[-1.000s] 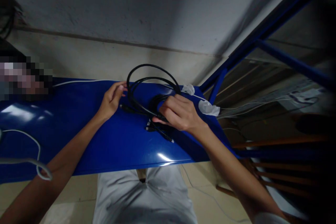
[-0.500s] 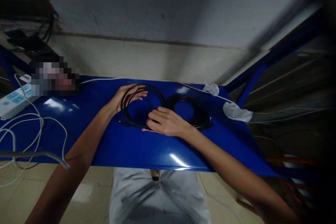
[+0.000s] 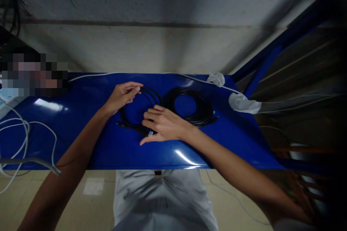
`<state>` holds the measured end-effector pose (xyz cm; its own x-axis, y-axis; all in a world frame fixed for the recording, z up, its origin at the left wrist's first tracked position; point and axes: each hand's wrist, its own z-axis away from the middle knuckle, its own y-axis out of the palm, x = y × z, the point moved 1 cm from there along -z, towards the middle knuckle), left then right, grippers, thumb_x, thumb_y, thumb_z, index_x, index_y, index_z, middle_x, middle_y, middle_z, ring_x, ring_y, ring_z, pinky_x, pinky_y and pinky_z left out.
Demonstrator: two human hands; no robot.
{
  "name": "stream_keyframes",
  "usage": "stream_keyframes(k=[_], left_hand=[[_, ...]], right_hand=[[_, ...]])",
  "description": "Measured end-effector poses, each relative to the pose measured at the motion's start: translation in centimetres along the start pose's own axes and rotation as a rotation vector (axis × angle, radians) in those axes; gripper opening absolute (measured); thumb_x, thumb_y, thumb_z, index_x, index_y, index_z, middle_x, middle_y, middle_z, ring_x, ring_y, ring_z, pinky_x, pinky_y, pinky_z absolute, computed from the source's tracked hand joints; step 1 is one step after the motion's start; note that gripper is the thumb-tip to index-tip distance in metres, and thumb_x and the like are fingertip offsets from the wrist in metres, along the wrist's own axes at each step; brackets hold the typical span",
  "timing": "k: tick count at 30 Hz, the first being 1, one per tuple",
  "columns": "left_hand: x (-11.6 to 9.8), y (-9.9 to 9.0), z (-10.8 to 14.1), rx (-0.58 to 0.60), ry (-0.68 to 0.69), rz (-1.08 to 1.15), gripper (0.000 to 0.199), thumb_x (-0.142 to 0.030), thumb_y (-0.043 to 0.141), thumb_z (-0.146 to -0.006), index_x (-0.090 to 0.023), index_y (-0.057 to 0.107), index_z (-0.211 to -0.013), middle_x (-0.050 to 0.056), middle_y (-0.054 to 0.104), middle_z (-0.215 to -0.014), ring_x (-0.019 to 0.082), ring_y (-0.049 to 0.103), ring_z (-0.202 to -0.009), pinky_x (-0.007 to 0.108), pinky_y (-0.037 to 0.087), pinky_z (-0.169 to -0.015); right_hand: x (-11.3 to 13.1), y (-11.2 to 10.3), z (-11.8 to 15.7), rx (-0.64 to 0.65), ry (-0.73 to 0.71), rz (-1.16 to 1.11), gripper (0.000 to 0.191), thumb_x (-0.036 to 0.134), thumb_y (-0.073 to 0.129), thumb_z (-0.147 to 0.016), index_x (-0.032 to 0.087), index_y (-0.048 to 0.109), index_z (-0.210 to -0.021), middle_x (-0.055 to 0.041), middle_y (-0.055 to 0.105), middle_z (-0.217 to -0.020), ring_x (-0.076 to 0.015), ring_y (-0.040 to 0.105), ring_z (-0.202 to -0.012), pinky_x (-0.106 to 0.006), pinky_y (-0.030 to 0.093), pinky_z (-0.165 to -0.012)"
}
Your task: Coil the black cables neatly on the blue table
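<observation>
A coiled black cable (image 3: 128, 124) lies on the blue table (image 3: 121, 153), its end connector pointing left. At the upper left of this coil my left hand (image 3: 121, 97) is closed, thumb against curled fingers, with cable strands emerging by the thumb tip. My right hand (image 3: 164, 122) rests over the coil's lower right side, fingers bent and thumb spread apart from them. Beside that thumb shows a small white tag (image 3: 150, 134). The cable under my right palm is hidden. Just to the right sits a second black cable coil (image 3: 208, 112), flat on the table.
A white cord (image 3: 189, 77) runs along the table's back edge to crumpled white wrapping (image 3: 241, 103) at the right. Loose white cables (image 3: 27, 130) tangle at the left, near a blurred-out object (image 3: 35, 75). A wall (image 3: 130, 47) stands behind; a blue frame bar (image 3: 262, 68) rises at right.
The left coil has come down lower against the table. My left fingers have curled in with the thumb over them, and my right thumb has spread outward. The view has shifted right.
</observation>
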<state>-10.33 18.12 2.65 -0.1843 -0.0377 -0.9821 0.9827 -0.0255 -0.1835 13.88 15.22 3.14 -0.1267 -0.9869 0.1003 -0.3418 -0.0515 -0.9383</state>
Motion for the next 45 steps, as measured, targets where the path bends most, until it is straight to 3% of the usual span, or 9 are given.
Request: stream_keyframes(k=[6,10,14,19,24,27,34,41,45], left_hand=[[-0.3,0.5,0.1,-0.051,0.143,-0.108,0.046,-0.056,0.081,-0.093,-0.020,0.082,-0.122,0.013,0.081,-0.115,0.025,0.076,-0.099,0.022,0.050,-0.057],[0.2,0.4,-0.5,-0.043,0.239,-0.125,0.043,-0.054,0.079,-0.095,-0.019,0.082,-0.119,0.013,0.082,-0.116,0.026,0.077,-0.100,0.034,0.062,-0.084],[1.2,0.3,-1.0,-0.033,0.327,-0.138,0.039,-0.050,0.077,-0.096,-0.017,0.082,-0.117,0.013,0.082,-0.117,0.027,0.077,-0.107,0.042,0.060,-0.104],[1.6,0.5,-1.1,-0.032,0.407,-0.128,0.034,-0.044,0.078,-0.096,-0.019,0.082,-0.119,0.012,0.081,-0.123,0.027,0.076,-0.115,0.043,0.058,-0.109],[1.3,0.2,-1.1,-0.082,0.441,-0.099,0.030,-0.042,0.080,-0.095,-0.019,0.083,-0.115,0.011,0.083,-0.116,0.024,0.078,-0.106,0.036,0.062,-0.095],[0.9,-0.5,-1.2,-0.155,0.428,-0.087,0.031,-0.043,0.078,-0.096,-0.019,0.083,-0.115,0.011,0.083,-0.113,0.022,0.078,-0.097,0.027,0.059,-0.071],[0.1,-1.1,-1.0,-0.356,0.275,0.130,0.040,-0.051,0.086,-0.087,-0.020,0.077,-0.109,0.010,0.079,-0.105,0.010,0.061,-0.063,0.020,0.035,-0.044],[-0.6,1.1,-0.2,-0.116,-0.054,0.400,0.069,-0.086,0.071,-0.087,-0.019,0.071,-0.102,0.006,0.071,-0.084,0.008,0.050,-0.049,0.023,0.030,-0.040],[-1.4,3.0,0.7,-0.089,-0.129,0.454,0.067,-0.084,0.072,-0.087,-0.018,0.071,-0.100,0.006,0.070,-0.083,0.012,0.060,-0.057,0.025,0.044,-0.046]], right_hand=[[-0.6,-1.7,0.0,-0.119,0.175,-0.226,0.088,0.087,0.074,-0.083,0.018,0.069,-0.137,-0.0185,0.068,-0.136,-0.0379,0.063,-0.126,-0.056,0.045,-0.112],[-1.1,-2.9,0.2,-0.076,0.237,-0.380,0.107,0.081,0.092,-0.067,0.027,0.058,-0.153,-0.0171,0.054,-0.157,-0.0419,0.050,-0.148,-0.067,0.032,-0.128],[-2.8,-3.0,-0.8,-0.147,0.244,-0.473,0.085,0.068,0.088,-0.084,0.024,0.058,-0.150,-0.0170,0.058,-0.152,-0.0350,0.053,-0.147,-0.059,0.040,-0.128],[-6.4,-1.0,-4.0,-0.266,0.505,-0.372,0.060,0.050,0.082,-0.096,0.018,0.059,-0.142,-0.0205,0.061,-0.148,-0.0376,0.054,-0.145,-0.061,0.045,-0.125],[-7.7,0.6,-6.0,-0.184,0.592,-0.734,0.031,0.037,0.072,-0.104,0.018,0.061,-0.125,-0.0093,0.076,-0.108,-0.0226,0.077,-0.089,-0.041,0.067,-0.084],[-7.4,0.7,-5.4,-0.245,0.683,-1.009,0.031,0.046,0.072,-0.104,0.019,0.061,-0.113,-0.0030,0.075,-0.087,-0.0137,0.069,-0.059,-0.027,0.060,-0.054],[-5.9,0.8,-4.1,-0.449,0.803,-1.481,0.050,0.065,0.083,-0.091,0.019,0.062,-0.093,0.0075,0.052,-0.068,-0.0091,0.053,-0.056,-0.031,0.066,-0.064],[-4.1,0.2,-4.1,-0.718,0.814,-1.521,0.054,0.071,0.080,-0.091,0.024,0.055,-0.091,0.0102,0.035,-0.067,-0.0077,0.029,-0.053,-0.019,0.041,-0.042],[-4.0,-0.3,-3.3,-0.901,0.824,-1.485,0.054,0.075,0.076,-0.091,0.025,0.057,-0.091,0.0099,0.031,-0.068,-0.0089,0.030,-0.054,-0.022,0.048,-0.050]])
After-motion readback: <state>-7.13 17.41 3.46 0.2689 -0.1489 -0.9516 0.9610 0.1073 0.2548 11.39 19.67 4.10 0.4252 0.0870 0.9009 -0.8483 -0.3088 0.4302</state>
